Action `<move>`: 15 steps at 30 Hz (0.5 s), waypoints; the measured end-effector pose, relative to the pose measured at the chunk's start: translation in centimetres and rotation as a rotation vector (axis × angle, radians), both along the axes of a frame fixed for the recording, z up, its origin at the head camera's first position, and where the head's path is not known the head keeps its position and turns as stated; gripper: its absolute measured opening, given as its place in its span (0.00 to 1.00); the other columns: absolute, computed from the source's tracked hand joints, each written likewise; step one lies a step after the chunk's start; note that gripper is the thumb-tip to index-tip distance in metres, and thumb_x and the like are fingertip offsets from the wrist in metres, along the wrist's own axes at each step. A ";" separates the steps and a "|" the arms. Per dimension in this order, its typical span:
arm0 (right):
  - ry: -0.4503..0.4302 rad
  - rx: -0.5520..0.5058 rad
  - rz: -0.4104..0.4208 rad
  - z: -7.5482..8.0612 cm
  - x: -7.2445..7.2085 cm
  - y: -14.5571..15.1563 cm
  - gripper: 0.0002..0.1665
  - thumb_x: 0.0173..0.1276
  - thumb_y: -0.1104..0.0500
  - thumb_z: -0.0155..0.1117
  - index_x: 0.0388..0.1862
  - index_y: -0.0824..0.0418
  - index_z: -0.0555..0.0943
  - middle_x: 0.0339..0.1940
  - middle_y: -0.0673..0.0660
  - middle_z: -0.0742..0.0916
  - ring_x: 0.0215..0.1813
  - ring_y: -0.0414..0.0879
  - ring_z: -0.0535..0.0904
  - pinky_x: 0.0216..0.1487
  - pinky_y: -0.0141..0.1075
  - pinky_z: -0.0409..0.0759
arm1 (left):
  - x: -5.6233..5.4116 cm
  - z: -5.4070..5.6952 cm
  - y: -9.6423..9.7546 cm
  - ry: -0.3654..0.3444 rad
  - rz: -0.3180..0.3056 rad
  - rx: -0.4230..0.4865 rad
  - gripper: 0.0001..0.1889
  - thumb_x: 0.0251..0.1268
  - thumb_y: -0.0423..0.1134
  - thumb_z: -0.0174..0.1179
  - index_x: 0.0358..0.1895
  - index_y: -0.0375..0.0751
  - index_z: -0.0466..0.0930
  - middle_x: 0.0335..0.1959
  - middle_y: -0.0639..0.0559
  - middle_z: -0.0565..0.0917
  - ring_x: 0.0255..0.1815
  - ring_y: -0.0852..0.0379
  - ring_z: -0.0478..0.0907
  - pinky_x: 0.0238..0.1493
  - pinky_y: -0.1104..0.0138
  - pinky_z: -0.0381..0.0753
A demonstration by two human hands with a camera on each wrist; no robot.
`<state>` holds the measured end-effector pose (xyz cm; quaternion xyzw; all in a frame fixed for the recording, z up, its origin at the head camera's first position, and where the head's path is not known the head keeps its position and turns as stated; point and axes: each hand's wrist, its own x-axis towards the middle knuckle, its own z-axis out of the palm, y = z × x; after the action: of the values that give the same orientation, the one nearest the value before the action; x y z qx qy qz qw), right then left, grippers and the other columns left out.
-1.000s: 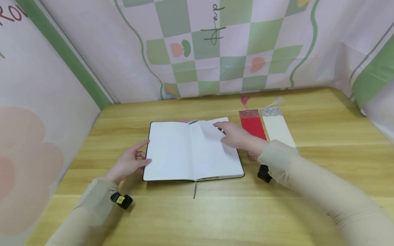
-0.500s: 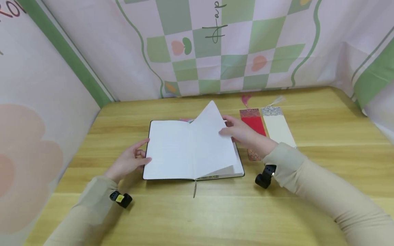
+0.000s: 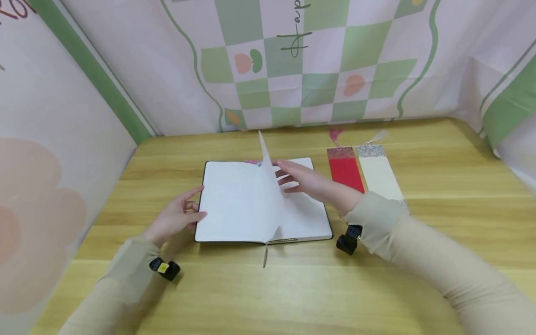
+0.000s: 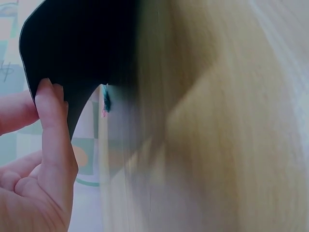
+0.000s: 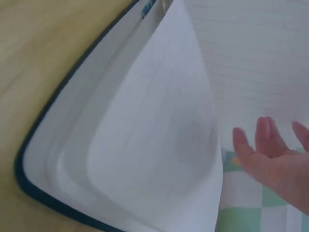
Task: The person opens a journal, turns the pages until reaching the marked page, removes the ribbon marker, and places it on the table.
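A notebook (image 3: pixel 230 200) with blank-looking pages lies spread on the table. One leaf (image 3: pixel 271 204) stands almost upright at its middle. My left hand (image 3: pixel 175 217) pinches the left edge; in the left wrist view, its fingers and thumb grip the dark cover (image 4: pixel 77 43). To the right of the raised leaf is my right hand (image 3: pixel 305 181), fingers extended toward it; whether they touch is unclear. The right wrist view shows that hand (image 5: pixel 273 157) with its fingers spread beside faintly lined paper. A thin ribbon (image 3: pixel 265 257) hangs from the spine's near end.
Right of the notebook lie a red bookmark (image 3: pixel 345 174) with a pink tassel and a cream bookmark (image 3: pixel 380 179) with a pale tassel. Something pink (image 3: pixel 252 162) sticks out at the spine's far end. A patterned cloth (image 3: pixel 284 93) hangs behind the wooden table (image 3: pixel 293 298).
The leaf has risen from the right side and swung left to near upright. My right hand moved left with it, its fingers now extended. The left hand keeps its place.
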<state>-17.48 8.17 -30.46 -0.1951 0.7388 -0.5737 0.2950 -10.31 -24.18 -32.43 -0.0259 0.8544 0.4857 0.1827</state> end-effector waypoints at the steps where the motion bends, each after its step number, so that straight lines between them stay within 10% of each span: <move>1: 0.031 0.040 0.024 0.0 0.1 -0.3 0.33 0.78 0.47 0.33 0.75 0.61 0.53 0.67 0.67 0.66 0.66 0.59 0.65 0.67 0.54 0.65 | 0.0 0.0 0.0 0.003 -0.003 0.005 0.39 0.65 0.32 0.59 0.75 0.48 0.49 0.34 0.49 0.72 0.26 0.59 0.67 0.29 0.68 0.75; 8: 0.366 0.387 0.171 -0.7 0.9 -2.7 0.32 0.77 0.45 0.38 0.74 0.57 0.58 0.73 0.61 0.64 0.75 0.58 0.53 0.73 0.53 0.50 | 0.1 -0.1 -0.1 0.004 -0.004 0.044 0.39 0.65 0.32 0.58 0.75 0.48 0.48 0.32 0.50 0.71 0.26 0.61 0.67 0.28 0.69 0.73; 15: 0.427 0.644 0.323 -1.6 1.6 -4.9 0.37 0.74 0.36 0.39 0.76 0.47 0.52 0.77 0.60 0.56 0.76 0.63 0.46 0.71 0.61 0.48 | 0.2 -0.3 -0.2 -0.001 0.004 0.091 0.37 0.66 0.29 0.55 0.75 0.47 0.48 0.34 0.50 0.70 0.29 0.61 0.69 0.29 0.69 0.75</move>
<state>-15.87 3.25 -32.04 -0.3209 0.8849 -0.2065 0.2673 -10.11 -24.39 -32.69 -0.0196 0.8314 0.5244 0.1830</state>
